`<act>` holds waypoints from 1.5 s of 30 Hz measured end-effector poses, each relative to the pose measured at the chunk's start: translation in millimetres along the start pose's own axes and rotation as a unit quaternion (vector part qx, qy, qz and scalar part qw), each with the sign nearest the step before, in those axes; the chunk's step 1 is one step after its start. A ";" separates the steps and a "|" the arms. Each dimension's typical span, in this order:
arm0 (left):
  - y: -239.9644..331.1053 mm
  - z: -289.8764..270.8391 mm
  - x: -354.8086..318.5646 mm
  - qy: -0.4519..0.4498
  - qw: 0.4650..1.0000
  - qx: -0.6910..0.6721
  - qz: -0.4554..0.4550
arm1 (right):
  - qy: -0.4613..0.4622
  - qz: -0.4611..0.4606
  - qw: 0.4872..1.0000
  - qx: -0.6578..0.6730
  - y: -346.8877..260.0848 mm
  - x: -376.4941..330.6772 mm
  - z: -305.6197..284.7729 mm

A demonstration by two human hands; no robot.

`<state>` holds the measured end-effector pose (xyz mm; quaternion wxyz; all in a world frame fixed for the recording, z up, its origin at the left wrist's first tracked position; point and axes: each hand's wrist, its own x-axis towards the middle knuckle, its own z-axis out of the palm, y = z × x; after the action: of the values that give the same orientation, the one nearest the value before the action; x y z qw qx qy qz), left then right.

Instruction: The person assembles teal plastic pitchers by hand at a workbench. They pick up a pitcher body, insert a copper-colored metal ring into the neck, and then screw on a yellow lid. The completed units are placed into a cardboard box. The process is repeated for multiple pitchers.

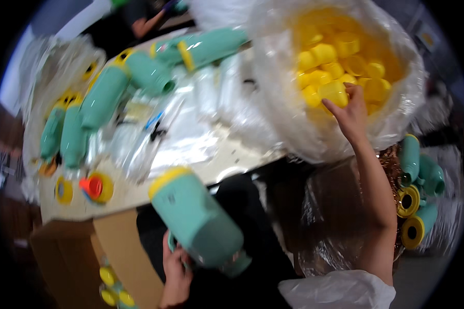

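Note:
My left hand (176, 265) is closed round the handle of a mint-green thermos jug (196, 213). The jug lies tilted over my lap, its yellow-ringed end up to the left and its narrow neck down to the right. At the upper right, my right hand (351, 113) reaches into a large clear plastic bag (278, 103) full of yellow cup-shaped lids. Thumb and fingers grip one yellow lid (333, 93) on top of the heap. The far side of that lid is hidden among the others.
Several green jugs (105, 98) lie along the table's back and left. Clear plastic sleeves (185, 144) cover its middle. A red funnel-shaped piece (92, 186) sits on a yellow ring. A cardboard box (123, 247) stands below left; more jugs (430, 175) lie at right. Another person's arm (148, 24) shows behind.

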<state>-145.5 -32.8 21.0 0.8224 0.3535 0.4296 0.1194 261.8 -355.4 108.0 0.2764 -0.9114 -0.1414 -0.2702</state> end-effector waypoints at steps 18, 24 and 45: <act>10.5 -79.0 -17.9 -0.205 0.853 0.412 0.245 | -0.225 -0.003 0.878 0.423 -185.2 -225.5 24.8; 86.8 43.3 -47.0 -0.386 0.661 0.432 0.476 | -0.563 -0.053 0.672 0.479 -160.5 -201.4 55.3; 37.9 91.9 150.9 -0.202 0.916 0.261 0.228 | -0.461 0.219 0.659 0.553 -194.2 -160.7 148.9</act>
<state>22.2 26.0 -11.9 0.7208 0.6602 0.1779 0.1132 113.6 -129.6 -5.1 0.6799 -0.6034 -0.1700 0.3805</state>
